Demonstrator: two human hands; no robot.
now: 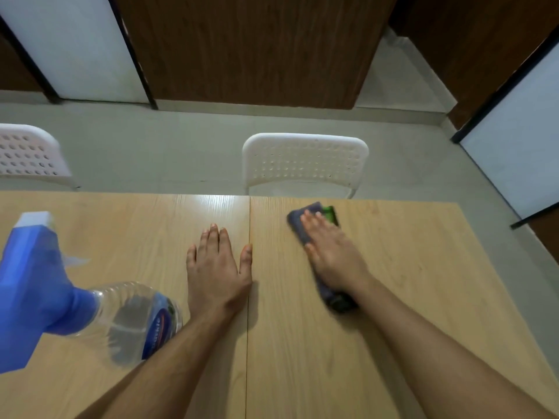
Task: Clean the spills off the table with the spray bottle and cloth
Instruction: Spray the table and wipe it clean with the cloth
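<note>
My right hand lies flat on a dark blue cloth with green edging, pressing it onto the light wooden table near the far edge. The cloth sticks out beyond my fingertips and under my wrist, and it looks blurred. My left hand rests flat on the table with straight fingers, beside the seam between two tabletops. A clear spray bottle with a blue trigger head stands at the left, close to the camera, touched by neither hand. No spill is plainly visible on the wood.
A white perforated chair stands behind the table's far edge, and another at the far left. Beyond them are grey floor, brown wooden panels and white partitions. The table's right edge runs diagonally at the right.
</note>
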